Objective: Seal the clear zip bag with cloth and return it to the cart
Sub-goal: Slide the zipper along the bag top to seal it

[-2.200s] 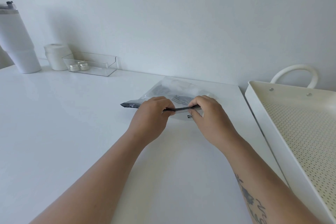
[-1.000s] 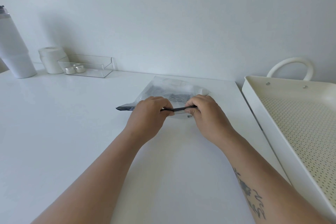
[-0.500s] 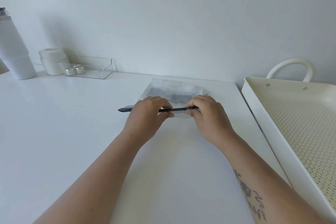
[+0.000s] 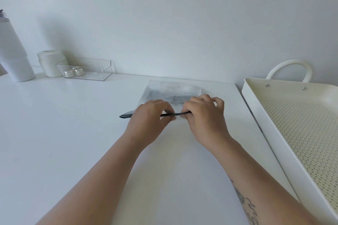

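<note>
A clear zip bag (image 4: 170, 90) with pale and dark striped cloth inside lies on the white table (image 4: 64, 133), near its far right corner. Its black zip strip (image 4: 175, 114) runs along the near edge. My left hand (image 4: 150, 117) pinches the strip left of its middle. My right hand (image 4: 204, 115) pinches it further right, with the outer fingers lifted. The strip's left end (image 4: 125, 115) sticks out past my left hand. The cream cart tray (image 4: 256, 97) with a perforated floor stands to the right of the table.
At the table's back left stand a tall white tumbler (image 4: 14, 53), a white jar (image 4: 52, 63) and a clear plastic tray (image 4: 87, 69) holding two small silver tins. The cart has a white loop handle (image 4: 290, 65) at its far end. A white wall rises behind.
Both hands stay pinched on the zip strip. The fingers of my right hand have lifted and spread slightly, and the hands sit a little closer together on the strip.
</note>
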